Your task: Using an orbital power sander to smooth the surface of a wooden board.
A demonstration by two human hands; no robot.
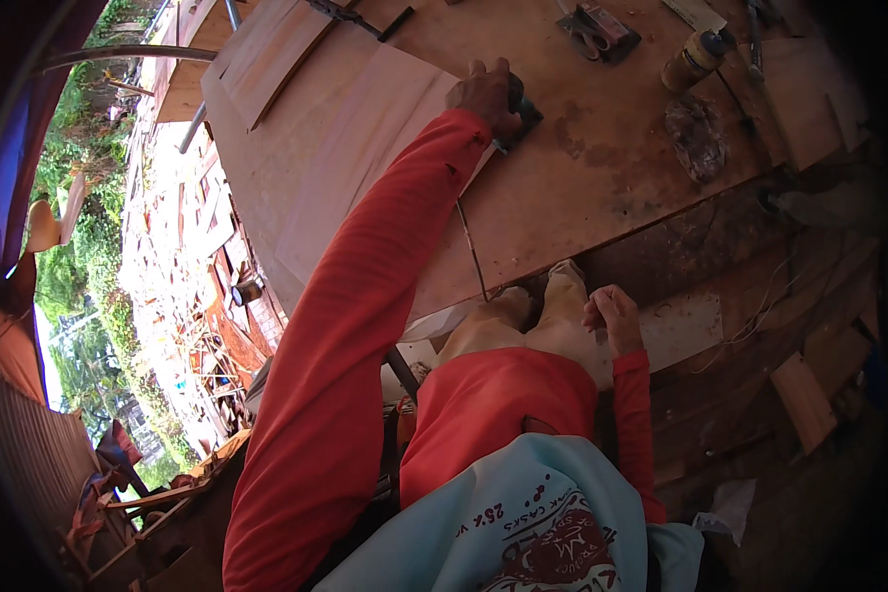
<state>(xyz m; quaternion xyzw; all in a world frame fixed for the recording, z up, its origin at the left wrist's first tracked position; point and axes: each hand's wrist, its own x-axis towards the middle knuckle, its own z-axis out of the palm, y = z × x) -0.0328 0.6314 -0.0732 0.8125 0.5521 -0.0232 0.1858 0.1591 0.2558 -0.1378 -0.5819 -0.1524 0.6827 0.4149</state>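
Observation:
My left hand [485,97] is closed around a dark green-and-black hand tool [525,111], most of it hidden by the fingers; its kind cannot be made out. The tool rests at the right edge of a pale wood sheet [365,148] lying on the brown worktable [602,168]. A thin dark cord or stick [472,252] runs from near my forearm to the table's front edge. Beside my thigh, below that edge, my right hand [617,318] hangs with its fingers curled in and nothing visible in them.
On the table's far right are a brown bottle [694,61] with a dark cap, a crumpled clear plastic bag [696,140] and a pair of scissors [590,41]. Another board [276,54] lies far left. Scrap wood [804,400] lies at right; outdoor debris [202,227] shows at left.

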